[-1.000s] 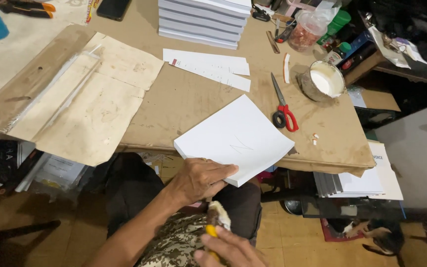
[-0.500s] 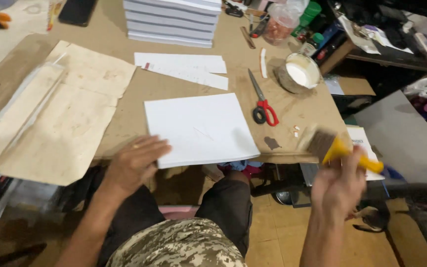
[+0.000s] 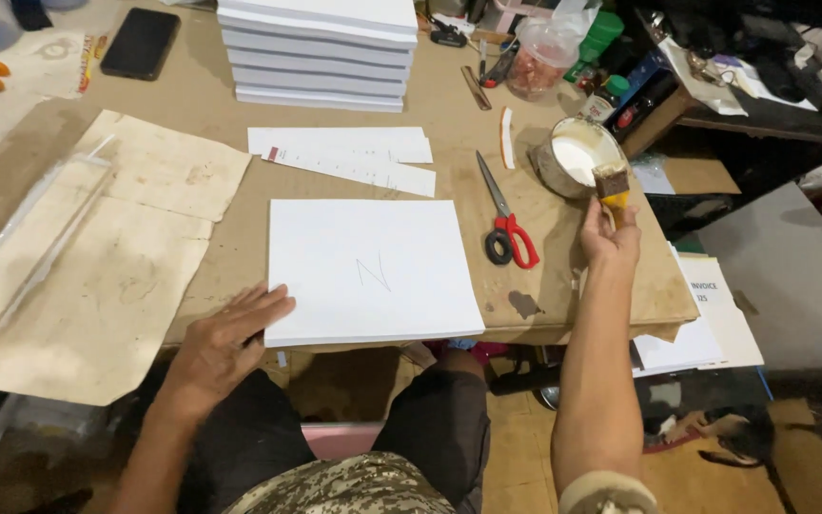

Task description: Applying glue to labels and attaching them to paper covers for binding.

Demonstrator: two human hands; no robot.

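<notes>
The right hand is closed around the yellow handle of a flat brush, and the bristles now rest on the rim of the round tin of white glue at the right side of the tabletop. Half a second ago this same hand held the brush out in the air past the right edge of the tabletop, and one second ago the brush was low, near the lap; so the brush has come up and over to the tin, and I judge it is taking glue or is wiping off the surplus on the rim

The left hand lies open and flat, it grips nothing; its fingertips press on the lower left corner of the white board. This board lay turned at an angle and hung over the front edge one second ago; now it is square to the edge, in front of the person, with a thin pencil mark in its middle. It seems held steady for the brush, but no glue shows on it yet

Just right of the board are red-handled scissors. Behind it lie white paper strips, and further back a stack of white boards. At the left are stained brown sheets and a black phone
</notes>
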